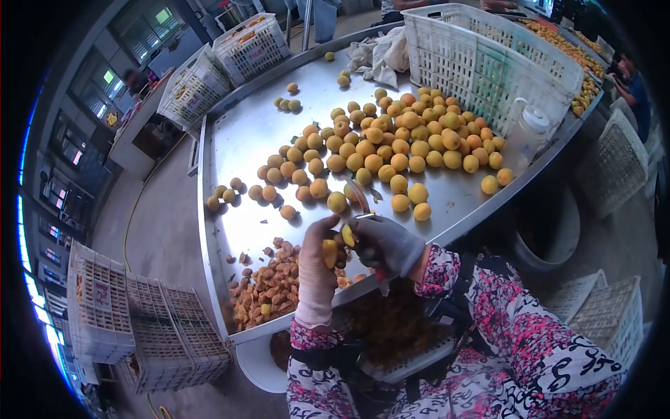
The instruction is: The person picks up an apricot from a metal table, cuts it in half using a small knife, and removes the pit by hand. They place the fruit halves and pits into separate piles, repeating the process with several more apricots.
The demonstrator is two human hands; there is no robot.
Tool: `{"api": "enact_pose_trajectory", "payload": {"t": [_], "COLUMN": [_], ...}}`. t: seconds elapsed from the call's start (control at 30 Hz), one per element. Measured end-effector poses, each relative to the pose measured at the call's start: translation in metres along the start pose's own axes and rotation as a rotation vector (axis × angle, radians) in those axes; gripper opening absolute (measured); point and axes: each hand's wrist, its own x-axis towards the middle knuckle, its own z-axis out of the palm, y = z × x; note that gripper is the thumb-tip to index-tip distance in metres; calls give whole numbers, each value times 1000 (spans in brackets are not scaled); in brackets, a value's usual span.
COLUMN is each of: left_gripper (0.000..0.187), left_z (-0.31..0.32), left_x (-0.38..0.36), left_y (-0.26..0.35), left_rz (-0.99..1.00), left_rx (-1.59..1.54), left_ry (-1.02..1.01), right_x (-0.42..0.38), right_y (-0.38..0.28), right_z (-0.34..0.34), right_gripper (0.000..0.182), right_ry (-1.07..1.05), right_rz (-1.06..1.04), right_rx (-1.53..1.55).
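My left hand (319, 262), its wrist wrapped in a pale covering, is closed on a piece of yellow fruit near the table's front edge. Close beside it on the right, my right hand (385, 244), in a grey glove, is closed round a tool with a curved metal blade (358, 197). Another yellow fruit piece (347, 235) lies between the hands. Beyond them, many whole orange-yellow fruits (377, 150) spread over the metal table (241, 157). A heap of brown pits (276, 286) sits at the near left corner.
A white crate (488, 70) and a clear jug (527, 136) stand at the table's right side, with a white cloth (380, 56) behind. Crates (101, 300) are stacked at left. Below my hands is a container (412, 359) of dark contents. A person (631, 87) sits at far right.
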Motion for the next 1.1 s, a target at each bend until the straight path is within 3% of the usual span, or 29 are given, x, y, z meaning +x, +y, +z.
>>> {"api": "enact_pose_trajectory", "payload": {"t": [0.07,0.13,0.17,0.33,0.43,0.47,0.5,0.63,0.7,0.83,0.9,0.93,0.97,1.07,1.1], "left_gripper": [40,46,48,36,28,26,26,31,30,28,28,29,30,24,19], "left_z": [4,18,23,21,21,23,24,16,14,16,22,16,12,21,20], "left_x": [-5,-12,-11,-8,-6,-8,-9,-5,-6,-6,-9,-9,-10,-12,-11], "left_y": [1,0,-7,-16,-11,-5,-1,-5,-4,-1,-8,-10,-8,3,7], "left_rz": [93,156,246,219,228,133,37,40,23,-19,89,185,59,133,-27], "left_rx": [99,266,340,341,280,193,107,81,87,99,93,138,-23,225,37], "left_ry": [-12,-106,-61,43,73,102,131,117,92,23,62,39,-3,-73,-92], "right_x": [-6,-8,-5,-4,-4,-3,-2,3,8,-1,2,13,15,-1,-1], "right_y": [-5,-6,-4,-2,-4,-3,-2,0,1,-12,-13,-4,-1,-10,-8], "right_z": [2,0,5,2,7,9,9,4,5,7,4,-2,-12,2,1], "right_gripper": [25,22,22,26,33,35,37,37,38,40,39,39,36,31,31], "right_ry": [54,14,91,130,183,202,222,240,197,233,192,96,76,99,83], "right_rz": [2,-65,-138,23,-27,-88,-149,-185,-387,-335,-327,-463,-458,-491,-501], "right_rx": [-21,-39,-70,-56,-188,-206,-223,-355,-381,-594,-684,-683,-731,-992,-953]}}
